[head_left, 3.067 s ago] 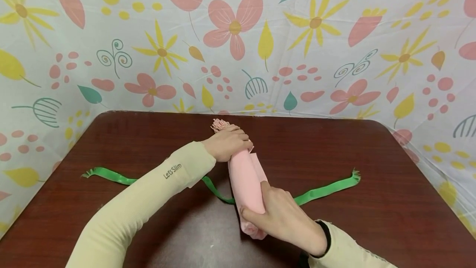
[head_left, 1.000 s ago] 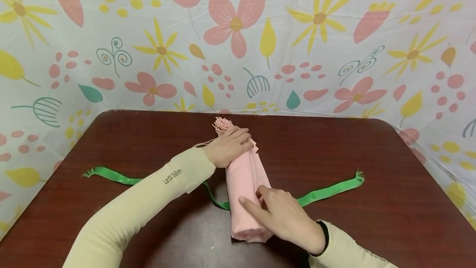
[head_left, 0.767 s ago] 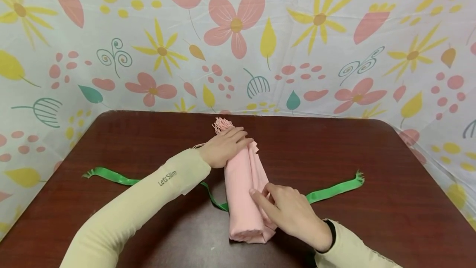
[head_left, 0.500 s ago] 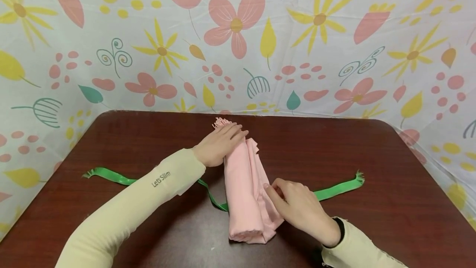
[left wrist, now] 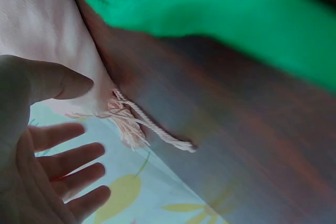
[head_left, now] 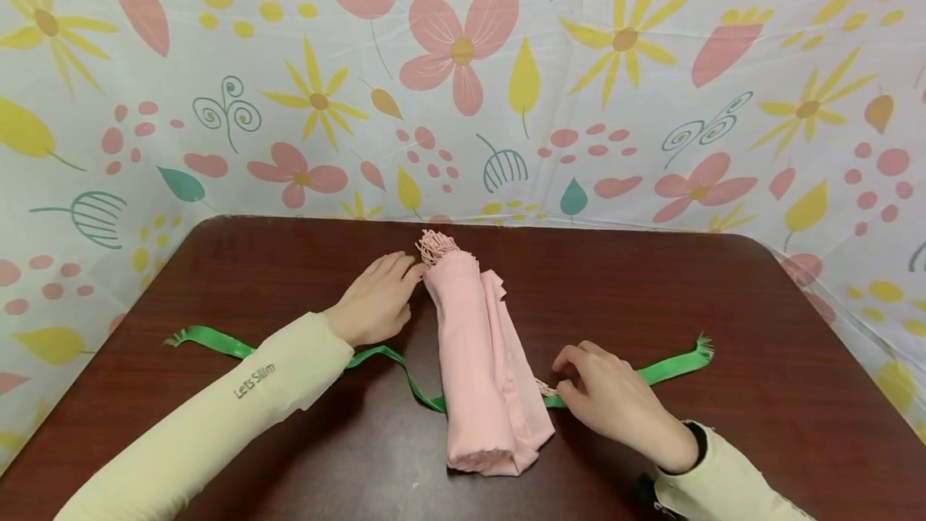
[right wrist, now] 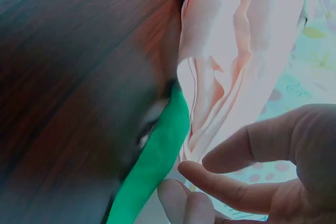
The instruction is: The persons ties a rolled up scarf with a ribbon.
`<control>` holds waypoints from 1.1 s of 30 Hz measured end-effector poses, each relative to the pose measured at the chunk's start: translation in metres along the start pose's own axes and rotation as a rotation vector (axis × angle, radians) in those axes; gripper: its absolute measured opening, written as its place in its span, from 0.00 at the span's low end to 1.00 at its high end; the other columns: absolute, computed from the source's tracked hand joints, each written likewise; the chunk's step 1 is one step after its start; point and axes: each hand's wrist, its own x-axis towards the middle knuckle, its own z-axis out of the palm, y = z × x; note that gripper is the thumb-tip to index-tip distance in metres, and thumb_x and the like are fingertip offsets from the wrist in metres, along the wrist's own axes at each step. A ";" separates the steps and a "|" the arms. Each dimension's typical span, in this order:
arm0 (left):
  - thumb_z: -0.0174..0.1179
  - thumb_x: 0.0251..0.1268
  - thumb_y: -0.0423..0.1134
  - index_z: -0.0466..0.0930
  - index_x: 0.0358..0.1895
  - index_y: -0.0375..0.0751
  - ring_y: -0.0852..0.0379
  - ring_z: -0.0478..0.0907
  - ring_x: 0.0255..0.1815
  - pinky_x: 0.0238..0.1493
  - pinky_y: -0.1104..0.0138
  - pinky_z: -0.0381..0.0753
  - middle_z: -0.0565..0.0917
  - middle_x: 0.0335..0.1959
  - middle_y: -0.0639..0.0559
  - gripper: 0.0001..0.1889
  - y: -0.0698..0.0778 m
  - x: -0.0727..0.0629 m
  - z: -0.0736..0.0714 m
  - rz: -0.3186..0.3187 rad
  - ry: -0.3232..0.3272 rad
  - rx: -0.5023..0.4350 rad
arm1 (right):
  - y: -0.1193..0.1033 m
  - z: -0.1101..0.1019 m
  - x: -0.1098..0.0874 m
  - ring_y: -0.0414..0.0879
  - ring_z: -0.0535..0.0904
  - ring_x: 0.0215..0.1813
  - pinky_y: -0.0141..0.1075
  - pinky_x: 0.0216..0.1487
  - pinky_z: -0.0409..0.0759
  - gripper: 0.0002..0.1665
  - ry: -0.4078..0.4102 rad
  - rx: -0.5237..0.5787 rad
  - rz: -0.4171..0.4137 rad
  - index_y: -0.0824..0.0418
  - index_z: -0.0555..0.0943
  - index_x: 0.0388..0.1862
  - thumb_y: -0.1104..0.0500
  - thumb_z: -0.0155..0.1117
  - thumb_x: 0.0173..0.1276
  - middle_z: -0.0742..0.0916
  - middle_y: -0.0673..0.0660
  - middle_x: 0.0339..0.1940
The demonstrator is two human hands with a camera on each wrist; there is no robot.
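Observation:
A pink scarf [head_left: 473, 360], rolled into a thick bundle with a fringe at its far end, lies lengthwise across a green ribbon [head_left: 680, 364]. Its right side has a loose folded flap. My left hand [head_left: 376, 300] is just left of the fringed end, fingers extended and holding nothing; the left wrist view shows the thumb [left wrist: 63, 81] overlapping the pink cloth. To the right of the flap hovers my right hand [head_left: 615, 400], fingers loosely bent near the ribbon. In the right wrist view its fingertips [right wrist: 170, 190] are right at the ribbon's edge, with nothing gripped. The scarf hides the ribbon's middle.
Everything lies on a dark reddish-brown table [head_left: 289, 264] with rounded far corners. A white cloth [head_left: 463, 151] printed with flowers and leaves hangs behind it. The ribbon's frayed left end [head_left: 195, 336] curves across the table's left side.
Both hands have left the scarf: the left drew back leftward from its far end, the right moved right toward the ribbon. The scarf's roll has loosened, its flap spreading rightward.

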 end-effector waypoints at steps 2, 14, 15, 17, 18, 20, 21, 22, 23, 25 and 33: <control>0.59 0.64 0.39 0.73 0.57 0.32 0.40 0.70 0.62 0.64 0.52 0.68 0.75 0.56 0.38 0.21 0.000 -0.007 0.000 -0.013 -0.016 -0.009 | 0.004 -0.002 -0.001 0.35 0.66 0.21 0.31 0.22 0.65 0.10 -0.023 -0.009 -0.001 0.54 0.82 0.38 0.62 0.62 0.55 0.77 0.48 0.29; 0.60 0.64 0.51 0.79 0.39 0.39 0.51 0.75 0.39 0.41 0.60 0.78 0.75 0.34 0.51 0.16 0.000 -0.044 -0.005 -0.002 -0.108 -0.173 | 0.015 -0.003 -0.009 0.38 0.65 0.22 0.32 0.24 0.65 0.11 -0.138 -0.040 0.028 0.50 0.79 0.33 0.57 0.72 0.52 0.77 0.46 0.29; 0.61 0.63 0.51 0.79 0.37 0.40 0.53 0.75 0.38 0.40 0.61 0.78 0.74 0.33 0.52 0.16 0.000 -0.045 -0.005 0.007 -0.114 -0.188 | 0.015 -0.003 -0.009 0.38 0.65 0.22 0.32 0.23 0.65 0.11 -0.139 -0.039 0.032 0.50 0.78 0.32 0.57 0.73 0.52 0.76 0.47 0.28; 0.62 0.62 0.51 0.78 0.33 0.42 0.55 0.74 0.34 0.37 0.64 0.77 0.73 0.30 0.55 0.15 -0.002 -0.047 -0.006 0.026 -0.123 -0.219 | 0.016 -0.002 -0.008 0.39 0.64 0.22 0.32 0.23 0.63 0.11 -0.139 -0.033 0.037 0.50 0.77 0.30 0.57 0.73 0.53 0.75 0.47 0.25; 0.63 0.61 0.52 0.77 0.32 0.43 0.57 0.73 0.33 0.36 0.65 0.76 0.72 0.29 0.55 0.15 -0.003 -0.048 -0.006 0.029 -0.132 -0.236 | 0.016 -0.002 -0.007 0.40 0.64 0.21 0.32 0.22 0.62 0.11 -0.140 -0.028 0.041 0.50 0.77 0.29 0.57 0.73 0.54 0.74 0.47 0.24; 0.62 0.61 0.53 0.75 0.28 0.46 0.59 0.71 0.31 0.34 0.67 0.75 0.71 0.28 0.57 0.15 -0.003 -0.049 -0.006 0.037 -0.151 -0.265 | 0.016 -0.001 -0.005 0.39 0.62 0.19 0.32 0.21 0.60 0.10 -0.138 -0.020 0.045 0.50 0.76 0.27 0.58 0.72 0.56 0.72 0.47 0.20; 0.62 0.61 0.54 0.75 0.27 0.47 0.60 0.71 0.30 0.33 0.68 0.74 0.71 0.28 0.57 0.15 -0.004 -0.049 -0.006 0.039 -0.160 -0.277 | 0.017 -0.001 -0.005 0.39 0.61 0.19 0.31 0.21 0.59 0.10 -0.135 -0.017 0.042 0.50 0.76 0.27 0.58 0.71 0.57 0.71 0.47 0.19; 0.62 0.61 0.55 0.74 0.26 0.48 0.61 0.70 0.29 0.32 0.68 0.73 0.71 0.27 0.57 0.16 -0.004 -0.049 -0.006 0.039 -0.172 -0.290 | 0.017 0.000 -0.004 0.39 0.60 0.18 0.31 0.21 0.58 0.10 -0.135 -0.012 0.044 0.50 0.76 0.26 0.58 0.71 0.57 0.70 0.47 0.17; 0.62 0.60 0.56 0.74 0.25 0.49 0.61 0.70 0.29 0.31 0.69 0.73 0.71 0.27 0.57 0.17 -0.004 -0.049 -0.006 0.036 -0.188 -0.303 | 0.018 0.000 -0.003 0.39 0.59 0.17 0.31 0.20 0.57 0.10 -0.136 -0.006 0.048 0.50 0.76 0.26 0.59 0.70 0.58 0.70 0.47 0.16; 0.64 0.57 0.57 0.73 0.24 0.50 0.62 0.69 0.28 0.30 0.70 0.71 0.71 0.27 0.58 0.17 -0.005 -0.049 -0.006 0.044 -0.207 -0.317 | 0.019 0.001 -0.002 0.38 0.58 0.17 0.31 0.20 0.57 0.09 -0.127 0.002 0.045 0.51 0.77 0.27 0.60 0.69 0.59 0.69 0.47 0.15; 0.73 0.44 0.58 0.74 0.24 0.50 0.64 0.64 0.27 0.27 0.73 0.66 0.70 0.26 0.57 0.20 -0.007 -0.049 -0.008 0.087 -0.269 -0.368 | 0.024 0.002 0.005 0.40 0.62 0.18 0.33 0.21 0.60 0.06 -0.099 0.017 0.057 0.53 0.78 0.29 0.60 0.68 0.59 0.70 0.48 0.14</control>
